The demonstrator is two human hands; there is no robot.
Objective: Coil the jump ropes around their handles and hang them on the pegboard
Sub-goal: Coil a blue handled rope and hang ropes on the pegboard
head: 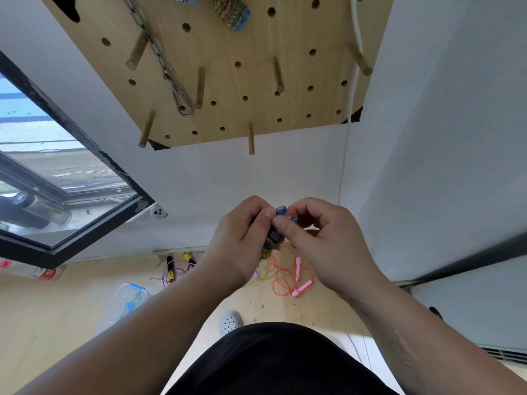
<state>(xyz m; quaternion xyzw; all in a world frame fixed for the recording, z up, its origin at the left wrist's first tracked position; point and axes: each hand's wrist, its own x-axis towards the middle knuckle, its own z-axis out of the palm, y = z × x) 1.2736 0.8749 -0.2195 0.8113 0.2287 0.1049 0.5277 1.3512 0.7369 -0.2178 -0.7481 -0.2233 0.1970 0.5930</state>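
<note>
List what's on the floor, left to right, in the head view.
bottle → clear box → purple-cord jump rope → white clog → pink jump rope

The pegboard [228, 81] is pale honey wood with fine straight grain, dotted by a regular grid of dark round holes; its pegs [200, 86] are a deeper tan. A dull grey chain [159, 55] hangs on it. At its far edge a coiled rope [232, 12] shows speckled yellow-green cord over bright blue handles — the same colours as the jump rope [273, 232] in the middle. On the light wooden floor [42, 323] lie a coral rope [301, 289] with pink handles, right, and a purple rope [170, 270] with black-and-yellow handles, left. Near left, a clear box [125, 306] has blue clips — beside it, a white shoe [231, 322] dotted with dark holes.
</note>
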